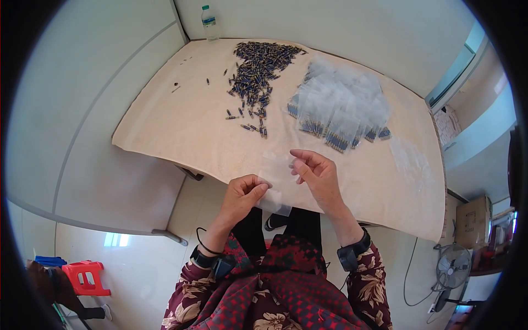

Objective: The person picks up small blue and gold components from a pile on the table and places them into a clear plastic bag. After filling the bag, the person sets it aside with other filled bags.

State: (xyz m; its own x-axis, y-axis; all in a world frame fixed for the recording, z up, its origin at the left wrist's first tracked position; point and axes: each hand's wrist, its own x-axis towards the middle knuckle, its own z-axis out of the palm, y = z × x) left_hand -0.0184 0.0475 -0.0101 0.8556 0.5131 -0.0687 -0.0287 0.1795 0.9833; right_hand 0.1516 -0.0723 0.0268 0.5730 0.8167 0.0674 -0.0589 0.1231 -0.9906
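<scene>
A small clear plastic bag [275,168] is at the table's front edge, its lower part hanging over the edge. My left hand [242,199] pinches it between thumb and fingers. Close to the bag's right side is my right hand [319,179], index finger stretched and thumb apart from it; whether its fingertips touch the film is hard to tell. Beyond my hands lies a loose pile of small dark-blue parts with brass-coloured ends [258,69]. To its right is a heap of clear bags [346,96], several holding rows of the same parts.
A cream cloth covers the table [165,126]. More clear plastic film [410,162] lies at the right. A water bottle [209,25] stands at the back left. On the floor are a red stool [87,278], a fan [454,267] and a cardboard box [472,223].
</scene>
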